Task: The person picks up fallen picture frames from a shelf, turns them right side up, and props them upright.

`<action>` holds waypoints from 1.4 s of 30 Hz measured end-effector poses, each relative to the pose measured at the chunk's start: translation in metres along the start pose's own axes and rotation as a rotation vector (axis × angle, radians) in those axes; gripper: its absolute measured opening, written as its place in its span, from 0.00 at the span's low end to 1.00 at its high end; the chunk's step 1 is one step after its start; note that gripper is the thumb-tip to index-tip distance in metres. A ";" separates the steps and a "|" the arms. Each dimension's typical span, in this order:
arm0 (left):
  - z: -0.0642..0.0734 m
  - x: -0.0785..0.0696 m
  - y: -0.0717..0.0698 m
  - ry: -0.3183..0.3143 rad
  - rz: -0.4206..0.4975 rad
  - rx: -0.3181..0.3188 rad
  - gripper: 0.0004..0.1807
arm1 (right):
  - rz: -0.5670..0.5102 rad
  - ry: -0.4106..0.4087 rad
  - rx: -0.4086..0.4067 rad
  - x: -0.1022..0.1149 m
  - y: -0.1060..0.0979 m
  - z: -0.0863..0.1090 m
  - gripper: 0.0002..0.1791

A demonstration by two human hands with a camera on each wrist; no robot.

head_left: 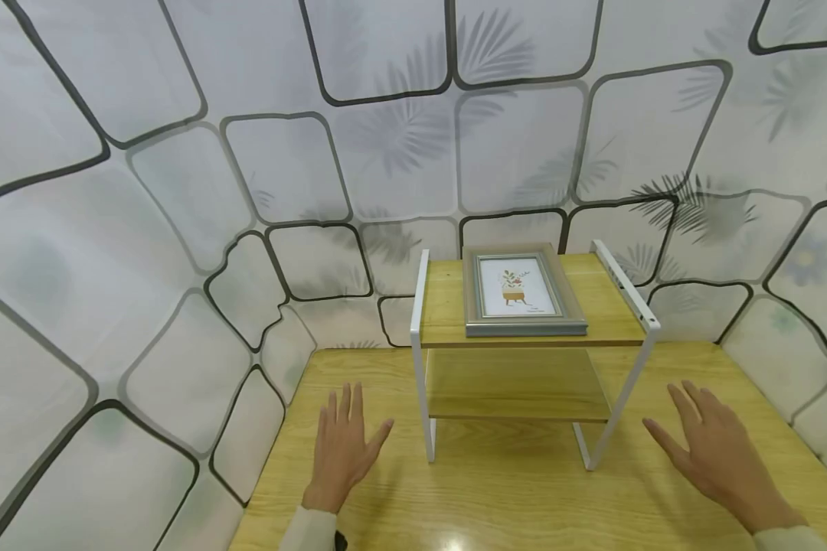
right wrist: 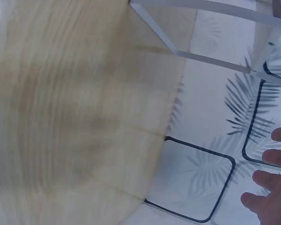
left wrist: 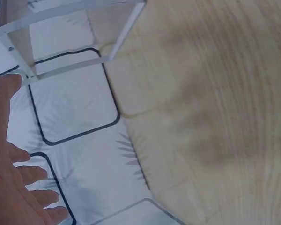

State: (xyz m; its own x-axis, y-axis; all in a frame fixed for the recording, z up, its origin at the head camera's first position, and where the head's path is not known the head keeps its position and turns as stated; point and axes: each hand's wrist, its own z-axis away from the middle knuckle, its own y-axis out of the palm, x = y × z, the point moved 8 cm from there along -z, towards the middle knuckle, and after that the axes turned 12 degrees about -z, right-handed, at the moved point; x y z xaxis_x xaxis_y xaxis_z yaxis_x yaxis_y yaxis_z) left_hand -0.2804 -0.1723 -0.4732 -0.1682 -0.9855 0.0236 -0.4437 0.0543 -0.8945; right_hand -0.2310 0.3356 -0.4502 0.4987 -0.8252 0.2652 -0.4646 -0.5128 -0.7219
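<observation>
A small two-tier shelf with white metal side frames and wooden boards stands on the wooden surface. On its top board lies a picture frame, grey-beige, around a print of a potted plant. My left hand is held to the left of the shelf, fingers straight and thumb spread, touching nothing. To the shelf's right, my right hand is likewise extended with its thumb apart and holds nothing. Both wrist views catch the fingers of the left hand and right hand at the edge, with the shelf's white frame beyond.
Light wood tabletop spreads under the shelf and hands. Behind it and at both sides rise walls covered with a dark-line and leaf pattern. The shelf's back stands close to the rear wall.
</observation>
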 end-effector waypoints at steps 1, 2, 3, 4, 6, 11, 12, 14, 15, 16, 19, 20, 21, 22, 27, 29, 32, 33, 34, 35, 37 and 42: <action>-0.002 -0.001 -0.003 0.003 0.003 -0.024 0.47 | 0.003 -0.023 -0.025 0.001 -0.004 -0.003 0.41; -0.005 -0.002 -0.007 0.003 0.006 -0.043 0.47 | -0.005 -0.036 -0.043 0.002 -0.008 -0.006 0.41; -0.008 -0.002 -0.011 0.002 0.014 -0.057 0.47 | -0.005 -0.039 -0.058 0.002 -0.011 -0.010 0.41; -0.011 -0.003 -0.015 -0.002 0.024 -0.065 0.47 | -0.005 -0.036 -0.067 0.002 -0.015 -0.014 0.40; -0.019 -0.003 -0.023 -0.012 0.061 -0.067 0.47 | 0.001 -0.007 -0.072 0.000 -0.024 -0.023 0.38; -0.043 -0.004 -0.044 -0.060 0.217 -0.013 0.47 | 0.059 0.105 -0.053 -0.004 -0.046 -0.048 0.36; -0.048 -0.004 -0.049 -0.075 0.249 0.006 0.47 | 0.070 0.128 -0.051 -0.004 -0.051 -0.054 0.36; -0.060 -0.005 -0.060 -0.098 0.314 0.025 0.47 | 0.090 0.162 -0.056 -0.003 -0.062 -0.066 0.36; -0.066 -0.006 -0.067 -0.108 0.347 0.029 0.46 | 0.092 0.179 -0.060 -0.002 -0.067 -0.073 0.36; -0.071 -0.007 -0.073 -0.119 0.371 0.039 0.46 | 0.094 0.188 -0.069 0.000 -0.073 -0.080 0.36; -0.087 -0.012 -0.095 -0.136 0.458 0.041 0.45 | 0.086 0.177 -0.120 0.009 -0.091 -0.100 0.36; -0.093 -0.014 -0.103 -0.137 0.474 0.039 0.45 | 0.084 0.170 -0.137 0.013 -0.096 -0.107 0.37; -0.098 -0.017 -0.111 -0.139 0.488 0.034 0.45 | 0.077 0.165 -0.153 0.017 -0.101 -0.114 0.36; -0.103 -0.020 -0.118 -0.138 0.494 0.027 0.45 | 0.069 0.149 -0.172 0.022 -0.106 -0.121 0.36; -0.126 -0.037 -0.155 -0.119 0.496 -0.011 0.44 | -0.006 0.131 -0.212 0.041 -0.122 -0.153 0.31; -0.135 -0.045 -0.168 -0.109 0.490 -0.019 0.44 | -0.029 0.146 -0.199 0.047 -0.125 -0.166 0.29; -0.147 -0.058 -0.186 -0.090 0.467 -0.025 0.43 | -0.056 0.191 -0.155 0.056 -0.128 -0.184 0.30; -0.152 -0.063 -0.190 -0.084 0.452 -0.026 0.42 | -0.068 0.207 -0.135 0.058 -0.127 -0.190 0.31; -0.156 -0.068 -0.193 -0.081 0.436 -0.021 0.41 | -0.081 0.215 -0.117 0.060 -0.127 -0.196 0.32; -0.159 -0.074 -0.196 -0.070 0.412 -0.015 0.40 | -0.096 0.224 -0.100 0.063 -0.126 -0.201 0.32; -0.166 -0.085 -0.199 -0.053 0.359 0.007 0.38 | -0.115 0.223 -0.056 0.069 -0.121 -0.211 0.32; -0.176 -0.111 -0.196 0.012 0.181 0.117 0.36 | -0.128 0.207 0.078 0.087 -0.101 -0.231 0.32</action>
State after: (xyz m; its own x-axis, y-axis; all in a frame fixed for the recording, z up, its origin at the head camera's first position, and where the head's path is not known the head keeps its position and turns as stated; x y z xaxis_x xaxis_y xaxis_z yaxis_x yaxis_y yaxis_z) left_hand -0.3297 -0.0449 -0.2222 -0.2472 -0.9592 -0.1374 -0.3005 0.2107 -0.9302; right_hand -0.3097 0.2610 -0.2070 0.3855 -0.7900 0.4768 -0.3459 -0.6028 -0.7190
